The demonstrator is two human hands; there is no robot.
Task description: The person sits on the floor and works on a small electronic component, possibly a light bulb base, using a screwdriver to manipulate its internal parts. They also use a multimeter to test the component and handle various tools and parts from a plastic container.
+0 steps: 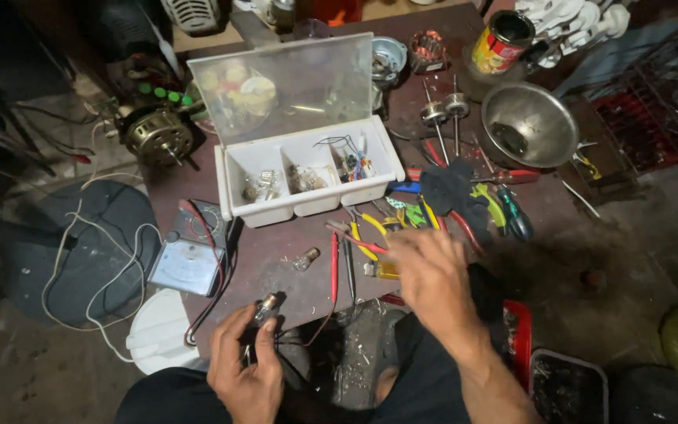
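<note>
My left hand point(243, 365) is low at the table's near edge, closed around a small metal part with thin wires point(267, 308) sticking up from its fingers. My right hand point(427, 275) hovers, blurred, with fingers spread above a pile of pliers and screwdrivers point(370, 235); it holds nothing that I can see. A small glass bulb point(304, 258) lies on the brown table point(276, 259) between the two hands.
A white compartment box point(308, 174) with a clear raised lid stands mid-table. A grey meter point(187, 263) with leads lies at left, a motor point(156, 133) behind it. A steel bowl point(529, 122), a tin can point(501, 39) and two rotor shafts point(445, 110) sit at the right.
</note>
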